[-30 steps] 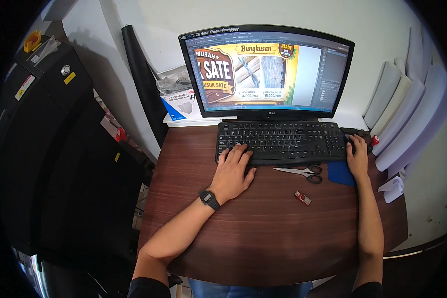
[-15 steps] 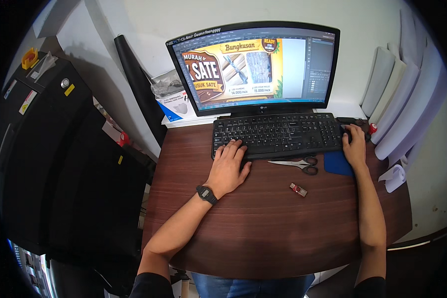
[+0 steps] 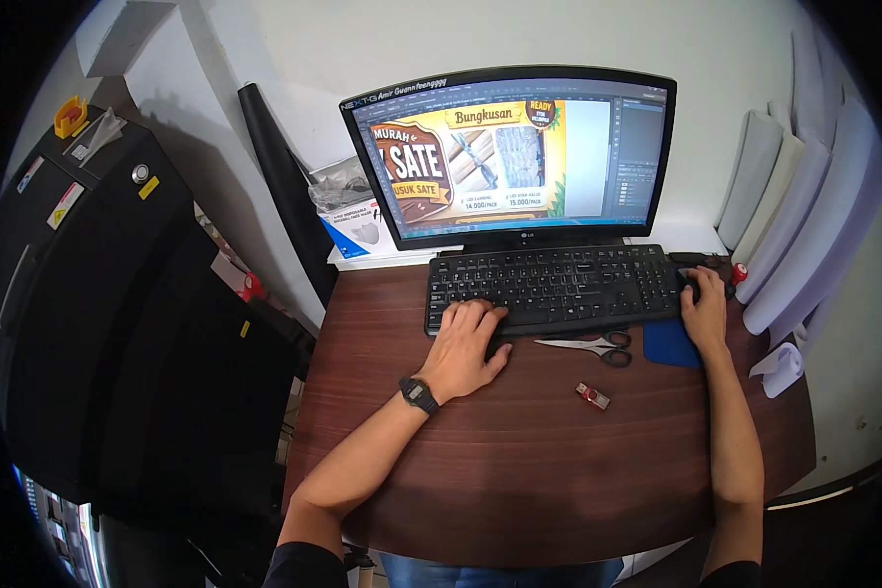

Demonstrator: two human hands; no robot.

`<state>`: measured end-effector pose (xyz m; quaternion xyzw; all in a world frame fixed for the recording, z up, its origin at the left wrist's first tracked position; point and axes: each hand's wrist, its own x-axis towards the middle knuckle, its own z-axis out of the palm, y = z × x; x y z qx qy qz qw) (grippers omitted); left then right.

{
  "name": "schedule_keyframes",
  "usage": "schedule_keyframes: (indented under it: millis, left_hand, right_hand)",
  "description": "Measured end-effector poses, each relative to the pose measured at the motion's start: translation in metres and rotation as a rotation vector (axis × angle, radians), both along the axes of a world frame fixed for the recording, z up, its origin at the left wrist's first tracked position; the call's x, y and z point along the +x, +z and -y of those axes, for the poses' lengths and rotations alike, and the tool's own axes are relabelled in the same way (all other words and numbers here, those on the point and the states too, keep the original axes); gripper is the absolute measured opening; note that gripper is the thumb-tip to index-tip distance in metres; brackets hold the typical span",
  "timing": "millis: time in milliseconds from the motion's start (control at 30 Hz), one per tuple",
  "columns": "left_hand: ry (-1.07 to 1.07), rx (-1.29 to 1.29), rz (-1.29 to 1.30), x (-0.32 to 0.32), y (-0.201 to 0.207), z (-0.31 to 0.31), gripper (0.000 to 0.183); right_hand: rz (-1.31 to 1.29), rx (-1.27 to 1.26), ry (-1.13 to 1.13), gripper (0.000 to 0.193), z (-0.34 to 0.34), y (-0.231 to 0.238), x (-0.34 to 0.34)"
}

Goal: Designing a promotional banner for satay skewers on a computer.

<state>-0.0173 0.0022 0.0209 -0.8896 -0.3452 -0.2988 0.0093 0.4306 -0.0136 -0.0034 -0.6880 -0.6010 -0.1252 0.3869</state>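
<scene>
Keyboard [image 3: 556,286], black and wide, lies under left hand [image 3: 465,345].

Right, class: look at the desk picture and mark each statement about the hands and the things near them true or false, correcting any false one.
1. The left hand rests on the left end of the black keyboard. True.
2. The right hand holds the scissors. False: it covers a dark mouse at the right of the keyboard; the scissors lie untouched on the desk.
3. A wristwatch is on the left wrist. True.
4. The small red USB stick is plugged into the monitor. False: it lies loose on the desk, nearer the person than the scissors.
5. A blue mouse pad lies under the right wrist. True.
</scene>
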Motion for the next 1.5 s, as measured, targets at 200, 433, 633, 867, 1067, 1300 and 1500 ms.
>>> schedule_keyframes:
  millis: [200,433,633,867,1067,1300,1500]
  left_hand:
    - [-0.018,-0.007,0.02,0.0013,-0.0036,-0.0026,0.05]
    - [-0.031,0.012,0.033,0.0004,-0.0063,-0.0047,0.046]
    - [-0.102,0.006,0.011,0.0006,-0.0049,-0.0049,0.044]
    - [-0.088,0.0,-0.082,-0.0006,-0.0068,-0.0048,0.046]
    - [-0.097,0.004,-0.058,-0.0003,-0.0075,-0.0058,0.046]
    - [-0.099,-0.012,-0.058,-0.0005,-0.0091,-0.0058,0.046]
    - [-0.094,-0.02,-0.065,-0.0009,-0.0081,-0.0057,0.046]
  right_hand:
    - [0.013,-0.013,-0.003,0.03,-0.0015,-0.0026,0.0046]
    - [0.008,-0.019,0.006,0.03,-0.0001,0.0028,-0.0002]
    - [0.017,-0.011,-0.016,0.03,0.0001,0.0002,0.0045]
    - [0.01,-0.024,-0.003,0.031,0.0004,0.0032,-0.0014]
    - [0.027,-0.01,-0.009,0.031,-0.0019,-0.0019,0.006]
    - [0.043,0.005,0.006,0.031,-0.0004,0.0,0.0017]
    - [0.04,-0.019,-0.008,0.03,-0.0009,-0.0006,0.0038]
